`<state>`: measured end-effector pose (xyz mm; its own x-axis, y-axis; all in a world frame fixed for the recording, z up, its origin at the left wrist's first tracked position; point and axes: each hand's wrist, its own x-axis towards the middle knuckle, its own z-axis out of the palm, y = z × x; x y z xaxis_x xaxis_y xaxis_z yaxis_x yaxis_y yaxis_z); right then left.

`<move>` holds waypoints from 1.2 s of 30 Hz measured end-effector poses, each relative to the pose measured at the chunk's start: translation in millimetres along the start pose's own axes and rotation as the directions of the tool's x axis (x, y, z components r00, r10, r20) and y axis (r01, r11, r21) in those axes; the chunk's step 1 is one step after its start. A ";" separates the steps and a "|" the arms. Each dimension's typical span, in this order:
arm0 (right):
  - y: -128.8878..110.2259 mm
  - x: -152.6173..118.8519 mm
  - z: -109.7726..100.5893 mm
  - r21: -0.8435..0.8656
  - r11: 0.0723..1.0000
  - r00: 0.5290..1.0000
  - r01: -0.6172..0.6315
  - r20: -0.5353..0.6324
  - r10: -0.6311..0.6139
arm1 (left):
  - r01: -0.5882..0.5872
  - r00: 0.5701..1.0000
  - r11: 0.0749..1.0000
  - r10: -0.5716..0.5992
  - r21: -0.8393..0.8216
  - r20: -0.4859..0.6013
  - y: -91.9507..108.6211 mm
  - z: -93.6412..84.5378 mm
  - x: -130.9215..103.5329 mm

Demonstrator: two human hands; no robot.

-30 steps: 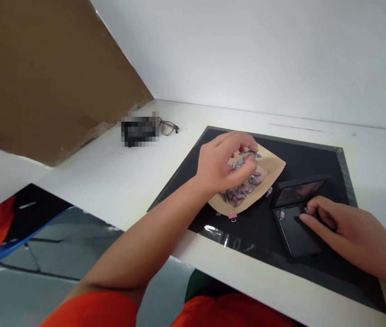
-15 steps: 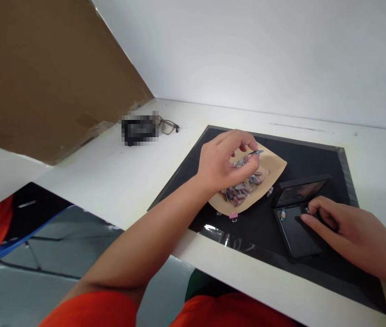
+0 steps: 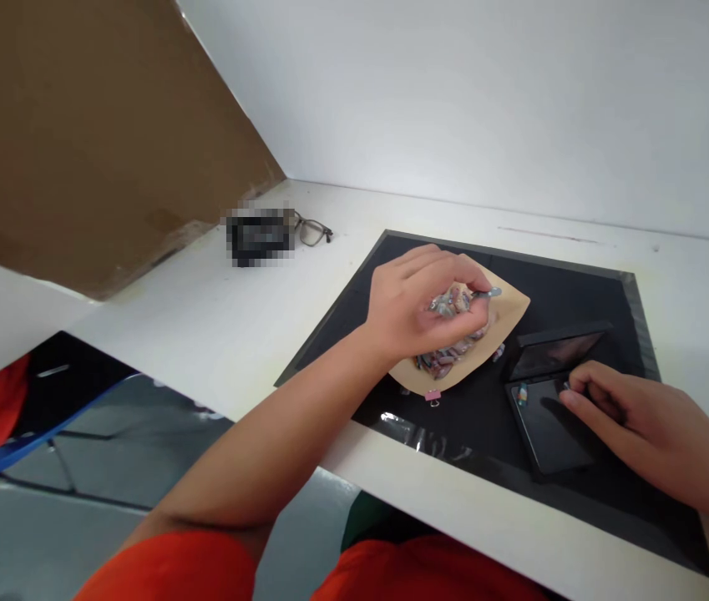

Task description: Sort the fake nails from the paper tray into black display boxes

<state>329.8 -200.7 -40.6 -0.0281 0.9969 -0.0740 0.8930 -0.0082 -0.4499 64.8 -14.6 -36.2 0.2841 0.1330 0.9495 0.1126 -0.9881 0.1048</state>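
Mat ends short of bench edge; paper and case sit apart; left hand arches, fingers pinching chip; right hand curls, hold unclear.

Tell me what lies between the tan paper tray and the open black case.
The head view shows a small multicoloured piece on the black mat between the paper tray and the case.

No readable text, labels, brands, numbers or signs; surface of dark object obscured by pixelation.
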 end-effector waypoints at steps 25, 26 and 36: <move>2.9 3.7 3.0 -0.051 0.999 1.000 0.015 -0.001 -0.015 | 0.023 0.998 0.996 -0.018 -0.086 0.061 10.3 6.1 1.0; 2.7 3.7 3.1 -0.050 0.999 1.000 0.016 0.000 -0.016 | 0.028 0.996 0.992 -0.017 -0.121 0.084 12.4 6.8 1.6; -2.1 4.7 2.9 -0.067 0.997 0.999 0.032 -0.002 -0.032 | -0.366 0.931 0.931 0.365 -0.016 -0.027 45.7 15.1 16.4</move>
<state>326.5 -196.2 -42.6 -0.0563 0.9967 -0.0581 0.9197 0.0291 -0.3916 89.0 -56.4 -20.3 0.2800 -0.2391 0.9298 -0.0140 -0.9694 -0.2451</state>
